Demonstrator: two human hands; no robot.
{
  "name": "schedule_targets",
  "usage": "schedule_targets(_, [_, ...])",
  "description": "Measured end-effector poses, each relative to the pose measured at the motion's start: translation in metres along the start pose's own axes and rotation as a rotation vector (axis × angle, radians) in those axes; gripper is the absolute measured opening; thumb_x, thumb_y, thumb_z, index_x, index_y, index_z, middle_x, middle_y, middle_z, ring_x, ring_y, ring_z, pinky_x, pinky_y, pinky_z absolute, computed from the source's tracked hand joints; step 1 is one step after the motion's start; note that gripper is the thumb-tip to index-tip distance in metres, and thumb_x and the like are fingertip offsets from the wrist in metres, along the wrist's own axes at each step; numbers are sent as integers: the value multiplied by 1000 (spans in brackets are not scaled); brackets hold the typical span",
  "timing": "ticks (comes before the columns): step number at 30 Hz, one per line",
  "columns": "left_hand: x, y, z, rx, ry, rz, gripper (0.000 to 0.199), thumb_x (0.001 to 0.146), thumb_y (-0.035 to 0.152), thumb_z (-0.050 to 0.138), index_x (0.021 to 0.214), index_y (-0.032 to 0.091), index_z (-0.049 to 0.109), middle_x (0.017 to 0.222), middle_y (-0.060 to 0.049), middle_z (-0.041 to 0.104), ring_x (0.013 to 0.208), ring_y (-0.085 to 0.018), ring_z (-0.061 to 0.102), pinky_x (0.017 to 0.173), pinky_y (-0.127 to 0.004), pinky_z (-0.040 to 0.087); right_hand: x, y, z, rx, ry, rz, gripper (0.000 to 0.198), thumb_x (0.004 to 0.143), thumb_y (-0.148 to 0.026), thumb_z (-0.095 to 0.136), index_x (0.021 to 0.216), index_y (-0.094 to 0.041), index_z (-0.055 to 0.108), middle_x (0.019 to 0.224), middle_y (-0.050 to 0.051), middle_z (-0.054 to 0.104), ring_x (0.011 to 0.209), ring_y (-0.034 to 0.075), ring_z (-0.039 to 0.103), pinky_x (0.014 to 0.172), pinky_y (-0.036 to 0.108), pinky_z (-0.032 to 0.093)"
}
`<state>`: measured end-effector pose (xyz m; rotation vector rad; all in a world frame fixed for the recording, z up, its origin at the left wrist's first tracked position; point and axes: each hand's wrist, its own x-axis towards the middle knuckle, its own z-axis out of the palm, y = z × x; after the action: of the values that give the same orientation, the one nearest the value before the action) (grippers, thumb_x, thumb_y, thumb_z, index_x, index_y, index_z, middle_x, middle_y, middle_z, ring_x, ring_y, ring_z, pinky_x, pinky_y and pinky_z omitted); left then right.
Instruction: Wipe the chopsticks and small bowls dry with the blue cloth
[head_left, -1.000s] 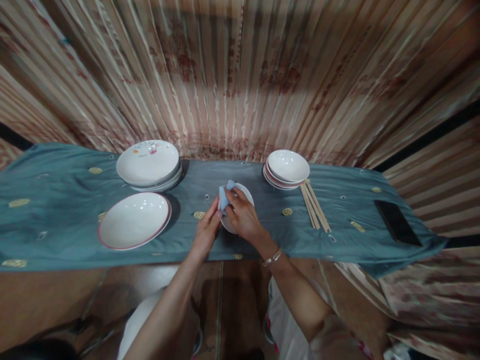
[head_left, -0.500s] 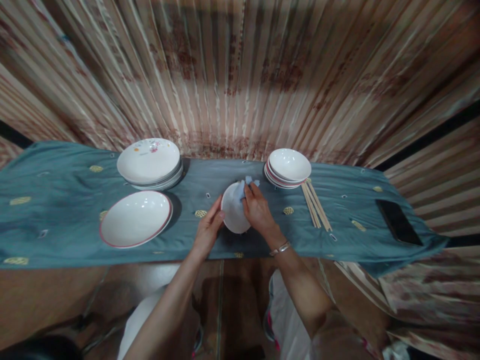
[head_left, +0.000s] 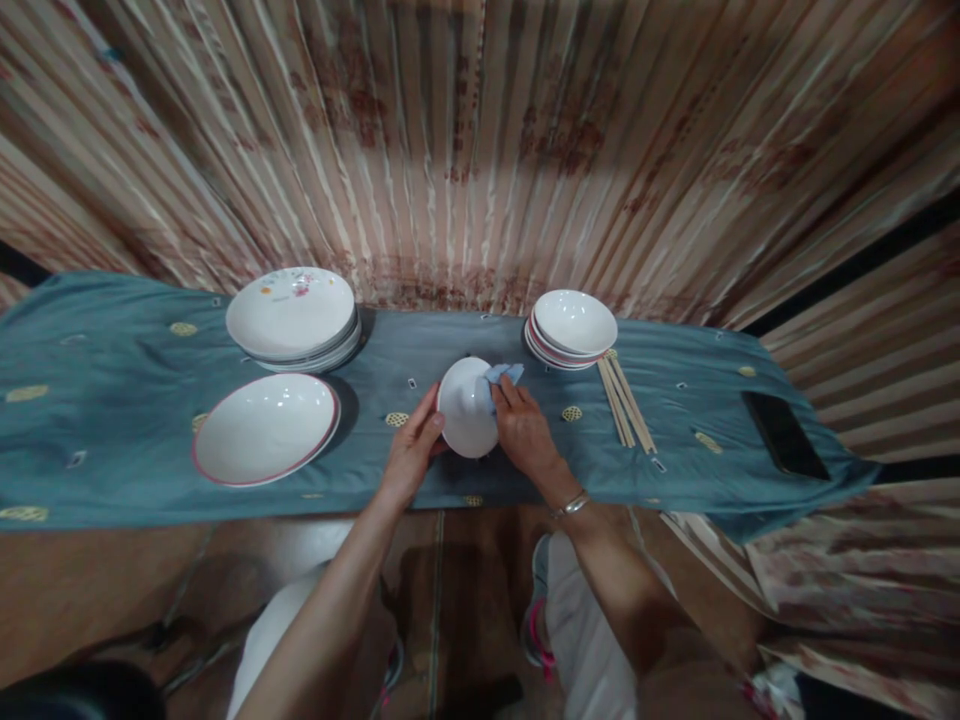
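A small white bowl (head_left: 465,410) is tilted toward me over the middle of the table. My left hand (head_left: 414,440) grips its left rim, thumb on the near side and fingers behind. At the bowl's right edge, my right hand (head_left: 523,425) is closed on a light blue cloth (head_left: 504,374), which bunches out above the fingers and touches the rim. A bracelet circles my right wrist. Part of the bowl's right side is hidden by that hand.
Stacked plates (head_left: 291,315) stand at the back left, with a large red-rimmed bowl (head_left: 266,430) before them. Stacked small bowls (head_left: 575,322), several chopsticks (head_left: 626,405) and a black phone (head_left: 784,433) lie to the right on the teal tablecloth (head_left: 397,345). A pleated curtain (head_left: 465,160) hangs behind.
My right hand has shifted with the cloth from the bowl's inside to its right rim. The left hand keeps its grip on the bowl. The view has moved slightly.
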<state>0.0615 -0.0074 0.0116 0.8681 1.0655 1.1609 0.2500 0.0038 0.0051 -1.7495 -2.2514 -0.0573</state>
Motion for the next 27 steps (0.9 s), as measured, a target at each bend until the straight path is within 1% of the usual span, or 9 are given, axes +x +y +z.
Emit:
schedule_targets(6, [0,0,1,-35,9,4,76,68,54,83,137,28,64,145,-7,60,129,-35,56,88,-37,60,-12,-1,-7,-67,-22,-27,43,94,-4,39,130,-2,62,140,26,56,110,31,58,99,46,48])
schedule_targets(9, [1,-1,2,-28,18,13,75,68,54,83,136,27,65,145,-7,59,130,-35,55,87,-36,60,-17,-5,-10,-101,-45,-38,39,94,-4,40,125,-2,64,134,25,60,109,31,58,98,45,48])
schedule_targets(14, [2,-3,1,-9,13,21,78,69,58,80,138,27,62,149,-8,56,133,-35,52,88,-37,60,-26,-13,-13,-116,-100,-69,35,94,-5,43,122,0,64,130,26,61,114,31,56,103,45,46])
schedule_targets(19, [3,-4,0,9,-7,16,81,72,61,77,143,26,57,150,-8,55,133,-35,53,90,-39,59,-33,-24,-15,-90,-164,-118,29,94,-7,46,116,-4,66,124,24,64,118,30,56,108,45,44])
schedule_targets(22, [3,-4,0,3,-5,14,85,71,62,77,144,24,56,149,-9,56,132,-35,54,90,-39,59,-36,-32,-21,-55,-194,-173,29,95,-7,45,112,-6,68,118,21,67,119,29,58,108,43,45])
schedule_targets(24, [4,-5,0,2,4,19,84,70,61,77,143,24,57,150,-9,55,133,-35,53,90,-37,58,-38,-36,-26,-5,-190,-211,30,95,-7,45,115,-6,67,120,20,67,119,28,59,108,42,46])
schedule_targets(27, [3,-6,0,-5,6,32,80,72,60,77,142,25,59,151,-8,54,134,-33,53,94,-36,56,-38,-41,-30,120,-149,-238,33,93,-8,48,121,-9,66,127,19,66,118,27,61,107,43,49])
